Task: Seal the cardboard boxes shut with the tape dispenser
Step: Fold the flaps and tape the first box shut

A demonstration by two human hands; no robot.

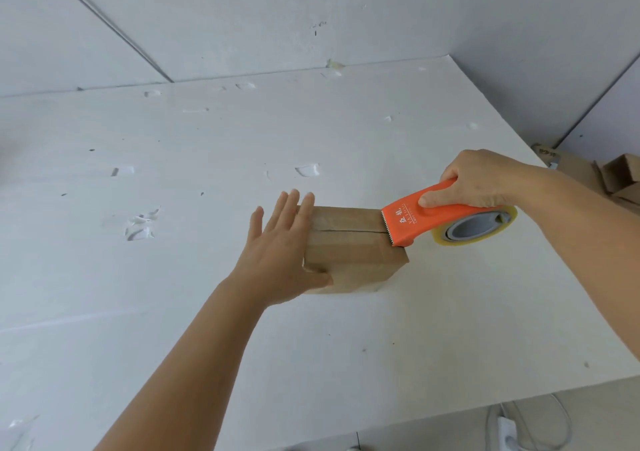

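**Dispenser at the right end of the box seam**

Your left hand lay flat against the left end of the cardboard box, fingers straight and together, thumb along its near left corner. The box sat mid-table on the white table, flaps folded down so nothing inside showed; the seam between them ran left to right. Your right hand was clamped on the orange tape dispenser, thumb pressed on its side. Its toothed edge met the right end of the seam, the clear tape roll hanging off to the right. More cardboard lay beyond the table's far right edge.
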